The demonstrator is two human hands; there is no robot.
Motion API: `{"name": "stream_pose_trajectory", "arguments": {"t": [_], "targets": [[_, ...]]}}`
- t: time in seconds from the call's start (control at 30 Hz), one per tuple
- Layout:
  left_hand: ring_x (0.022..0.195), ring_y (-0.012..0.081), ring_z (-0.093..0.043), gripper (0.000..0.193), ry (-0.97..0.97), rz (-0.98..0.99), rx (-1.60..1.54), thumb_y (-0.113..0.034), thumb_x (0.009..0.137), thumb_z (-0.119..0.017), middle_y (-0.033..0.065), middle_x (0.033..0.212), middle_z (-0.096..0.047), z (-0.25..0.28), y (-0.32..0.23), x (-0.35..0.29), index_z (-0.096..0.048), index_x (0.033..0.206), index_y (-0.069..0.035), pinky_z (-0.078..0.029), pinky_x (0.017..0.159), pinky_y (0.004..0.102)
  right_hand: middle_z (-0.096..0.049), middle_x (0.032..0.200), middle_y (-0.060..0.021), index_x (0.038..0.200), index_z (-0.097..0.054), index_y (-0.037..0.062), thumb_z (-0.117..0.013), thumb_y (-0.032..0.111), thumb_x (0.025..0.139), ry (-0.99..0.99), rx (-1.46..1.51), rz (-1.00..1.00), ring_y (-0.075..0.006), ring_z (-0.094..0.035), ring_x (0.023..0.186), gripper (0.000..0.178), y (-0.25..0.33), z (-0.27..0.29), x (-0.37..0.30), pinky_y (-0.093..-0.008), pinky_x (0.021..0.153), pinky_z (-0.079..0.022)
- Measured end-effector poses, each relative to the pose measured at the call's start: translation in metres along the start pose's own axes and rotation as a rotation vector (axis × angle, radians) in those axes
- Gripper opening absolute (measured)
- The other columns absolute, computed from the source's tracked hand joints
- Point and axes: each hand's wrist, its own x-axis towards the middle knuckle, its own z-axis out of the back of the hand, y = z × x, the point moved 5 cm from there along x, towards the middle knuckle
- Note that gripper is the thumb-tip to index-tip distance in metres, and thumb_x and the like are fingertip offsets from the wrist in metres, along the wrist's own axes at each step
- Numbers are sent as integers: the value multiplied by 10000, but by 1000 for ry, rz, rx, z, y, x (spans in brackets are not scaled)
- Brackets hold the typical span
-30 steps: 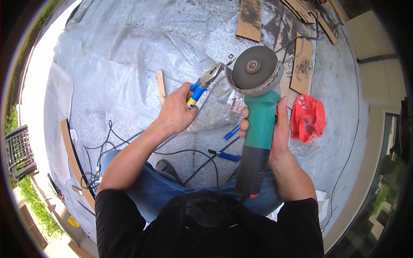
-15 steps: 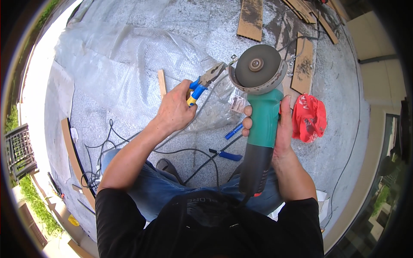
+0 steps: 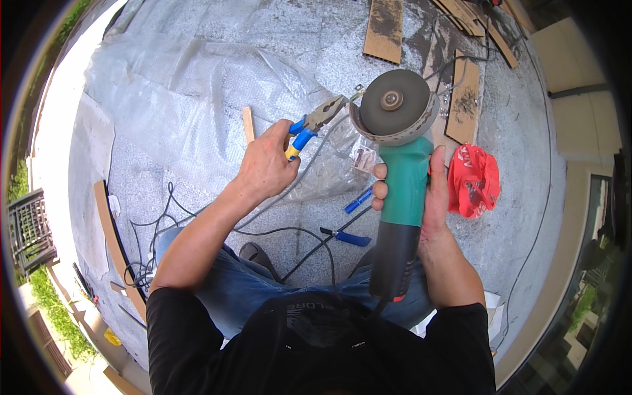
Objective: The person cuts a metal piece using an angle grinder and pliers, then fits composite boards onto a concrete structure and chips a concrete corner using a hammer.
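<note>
My left hand [image 3: 268, 160] is closed round the blue and yellow handles of a pair of pliers [image 3: 324, 114]. The jaws point up and right, close to a small metal piece [image 3: 359, 91] beside the disc guard; whether they grip it I cannot tell. My right hand [image 3: 434, 194] wraps the green body of an angle grinder [image 3: 404, 178], its thumb along the right side. The grinder is held upright, with its dark round disc [image 3: 394, 100] at the top, facing me. A curved metal guard [image 3: 395, 137] covers the disc's lower edge. The grinder's black rear end hangs over my lap.
Clear bubble wrap [image 3: 217, 99] spreads over the grey floor. A red plastic bag [image 3: 473, 181] lies right of the grinder. Brown planks [image 3: 384, 33] lie farther off. A blue-handled tool [image 3: 352, 238], a blue marker [image 3: 358, 201] and black cables [image 3: 296, 229] lie near my feet.
The grinder's lower end has shifted slightly to the right. Both hands keep almost the same place and grip.
</note>
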Motion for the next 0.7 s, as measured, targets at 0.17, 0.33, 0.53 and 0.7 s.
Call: {"name": "stream_pose_trajectory", "arguments": {"t": [0.17, 0.33, 0.53, 0.7], "targets": [[938, 459, -679, 396, -9, 3, 39, -61, 813, -688, 239, 1004, -664, 1, 1, 0, -504, 1162, -30, -547, 836, 519, -684, 1033, -133, 1259, -610, 30, -287, 783, 1009, 0, -2, 12, -246, -698, 822, 856, 2, 0, 0, -425, 719, -606], [897, 430, -676, 371, -33, -30, 72, -64, 822, -688, 212, 968, -653, 3, 0, 0, -509, 1145, -28, -548, 802, 504, -678, 1029, -127, 1255, -605, 35, -284, 783, 1010, 12, 24, -6, -245, -695, 821, 850, 1, -2, -1, -420, 712, -601], [839, 403, -675, 366, -78, -82, 88, -69, 828, -687, 191, 928, -647, 4, -1, 0, -514, 1147, -25, -553, 748, 486, -679, 1029, -130, 1252, -604, 36, -283, 785, 1009, 6, 39, -23, -249, -695, 819, 850, 0, -2, -1, -423, 712, -600], [827, 404, -676, 369, -90, -87, 96, -65, 823, -690, 190, 923, -647, 7, -2, 0, -515, 1146, -28, -556, 737, 486, -687, 1031, -137, 1248, -608, 33, -277, 782, 1011, -7, 15, 0, -252, -697, 814, 852, 2, -2, -3, -425, 710, -599]]}}
